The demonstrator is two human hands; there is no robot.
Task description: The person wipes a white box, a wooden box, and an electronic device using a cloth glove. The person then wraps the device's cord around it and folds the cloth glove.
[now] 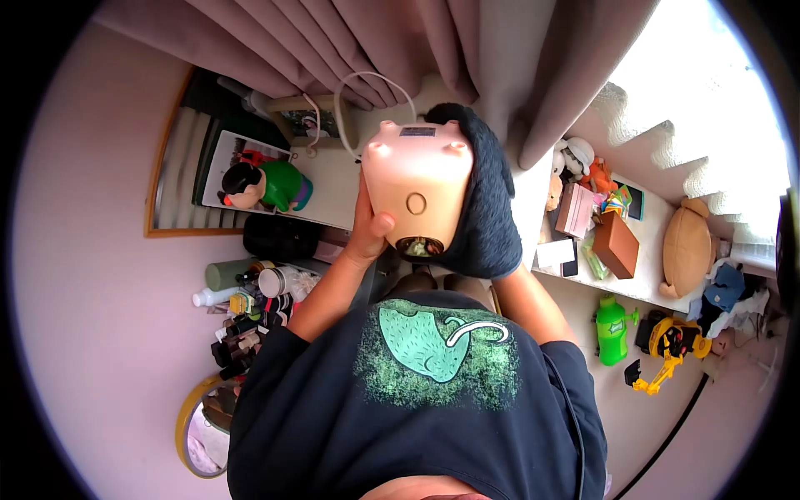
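Note:
A pink, rounded object (417, 175) with small stubby feet, a dark label, a ring mark and a shiny metallic opening is held up in front of my chest. My left hand (367, 225) grips its left side, the thumb on its front face. On the other side, a dark fluffy mitt (487, 196) covers my right hand and curves around the object's right side; the fingers inside are hidden. A white cable (375, 73) loops behind the object.
A green-clothed figurine (279, 185) and a picture frame (315, 121) stand at the left. The right ledge (654, 287) holds boxes, toys and a brown cushion (687, 247). Below it are a green bottle (611, 332) and a yellow toy (667, 358). Curtains (333, 42) hang ahead.

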